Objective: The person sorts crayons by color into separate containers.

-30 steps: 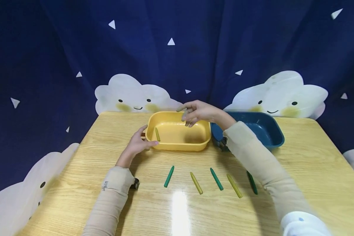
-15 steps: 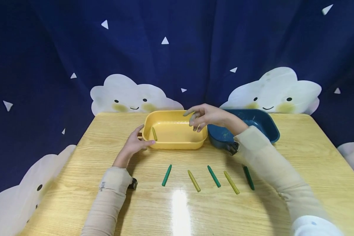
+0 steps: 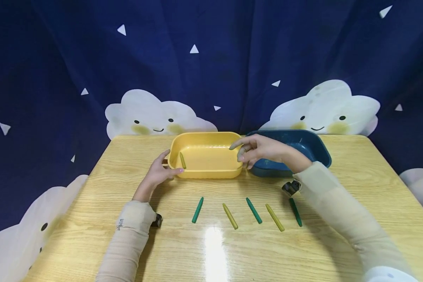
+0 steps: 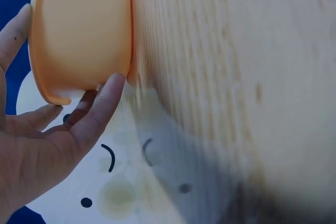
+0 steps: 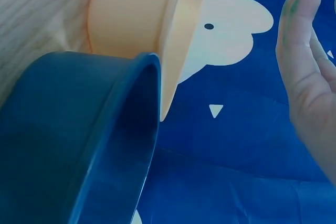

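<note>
The right hand [image 3: 264, 150] has shifted rightward from above the yellow tray [image 3: 211, 174] to hover by the blue tray's [image 3: 321, 150] left end, which suggests its turn over the yellow one is finished, with a yellow crayon [image 3: 183, 160] lying inside at the left (five other crayons [image 3: 253, 210] lie nearer the person). Its fingers bend loosely, holding nothing visible; the left hand [image 3: 157, 172], thumb and fingers spread, touches the yellow tray's left end.
</note>
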`<control>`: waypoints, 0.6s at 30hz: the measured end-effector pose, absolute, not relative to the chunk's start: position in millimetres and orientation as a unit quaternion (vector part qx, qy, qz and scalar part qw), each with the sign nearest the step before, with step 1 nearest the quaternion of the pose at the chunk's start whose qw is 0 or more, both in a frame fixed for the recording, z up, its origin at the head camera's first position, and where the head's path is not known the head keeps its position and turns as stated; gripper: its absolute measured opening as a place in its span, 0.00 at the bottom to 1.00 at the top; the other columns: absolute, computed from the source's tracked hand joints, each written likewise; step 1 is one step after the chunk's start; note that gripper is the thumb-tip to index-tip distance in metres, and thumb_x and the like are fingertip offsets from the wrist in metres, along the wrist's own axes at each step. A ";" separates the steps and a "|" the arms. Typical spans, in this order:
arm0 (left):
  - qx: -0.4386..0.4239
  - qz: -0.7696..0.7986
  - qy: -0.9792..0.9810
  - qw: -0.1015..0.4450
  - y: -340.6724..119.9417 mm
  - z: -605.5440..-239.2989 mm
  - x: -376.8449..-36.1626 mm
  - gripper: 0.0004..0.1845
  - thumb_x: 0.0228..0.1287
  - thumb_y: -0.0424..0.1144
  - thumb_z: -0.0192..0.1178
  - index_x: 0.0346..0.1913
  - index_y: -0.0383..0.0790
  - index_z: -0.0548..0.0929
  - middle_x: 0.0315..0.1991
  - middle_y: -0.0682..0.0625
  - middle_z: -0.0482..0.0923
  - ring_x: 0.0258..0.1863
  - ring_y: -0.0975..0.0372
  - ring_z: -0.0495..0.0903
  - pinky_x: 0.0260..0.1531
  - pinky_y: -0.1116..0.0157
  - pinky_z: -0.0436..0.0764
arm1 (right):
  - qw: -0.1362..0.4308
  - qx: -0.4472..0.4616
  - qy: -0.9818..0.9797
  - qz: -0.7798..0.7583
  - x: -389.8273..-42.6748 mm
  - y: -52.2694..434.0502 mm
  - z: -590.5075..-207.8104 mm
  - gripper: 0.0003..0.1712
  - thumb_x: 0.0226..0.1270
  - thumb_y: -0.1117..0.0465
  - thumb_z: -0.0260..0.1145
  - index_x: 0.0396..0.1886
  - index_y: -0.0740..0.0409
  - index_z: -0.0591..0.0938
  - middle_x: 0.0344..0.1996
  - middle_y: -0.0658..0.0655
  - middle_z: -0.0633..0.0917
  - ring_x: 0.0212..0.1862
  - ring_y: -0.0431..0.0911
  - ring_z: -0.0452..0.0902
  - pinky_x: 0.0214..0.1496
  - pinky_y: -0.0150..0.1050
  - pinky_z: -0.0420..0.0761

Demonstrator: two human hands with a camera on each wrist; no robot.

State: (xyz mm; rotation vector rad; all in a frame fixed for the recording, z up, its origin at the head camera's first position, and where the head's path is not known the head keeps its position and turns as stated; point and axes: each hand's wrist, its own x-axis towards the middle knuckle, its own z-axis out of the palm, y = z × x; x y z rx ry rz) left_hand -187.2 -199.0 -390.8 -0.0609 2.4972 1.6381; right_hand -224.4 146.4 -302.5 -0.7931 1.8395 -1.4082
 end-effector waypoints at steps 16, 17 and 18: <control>-0.018 0.548 0.833 0.077 -198.8 -390.0 -185.8 0.51 0.50 0.35 0.68 0.71 0.40 0.45 0.54 0.32 0.63 0.36 0.55 0.75 0.37 0.56 0.80 | 0.358 -0.330 0.690 -0.535 -198.3 176.5 -315.3 0.30 0.61 0.70 0.60 0.61 0.75 0.62 0.31 0.59 0.79 0.30 0.47 0.75 0.35 0.42 0.81; -0.018 0.549 0.832 0.077 -198.5 -390.0 -185.7 0.51 0.50 0.35 0.68 0.71 0.40 0.45 0.54 0.32 0.63 0.36 0.55 0.74 0.37 0.55 0.80 | 0.358 -0.332 0.689 -0.536 -196.2 178.7 -316.6 0.30 0.61 0.69 0.61 0.61 0.75 0.62 0.31 0.59 0.78 0.30 0.47 0.75 0.34 0.41 0.81; -0.018 0.549 0.832 0.077 -198.3 -389.9 -185.6 0.51 0.50 0.35 0.68 0.71 0.40 0.45 0.54 0.32 0.63 0.36 0.55 0.74 0.37 0.55 0.80 | 0.359 -0.334 0.687 -0.536 -194.5 181.1 -318.0 0.30 0.61 0.69 0.61 0.61 0.75 0.63 0.31 0.60 0.78 0.30 0.47 0.76 0.34 0.41 0.81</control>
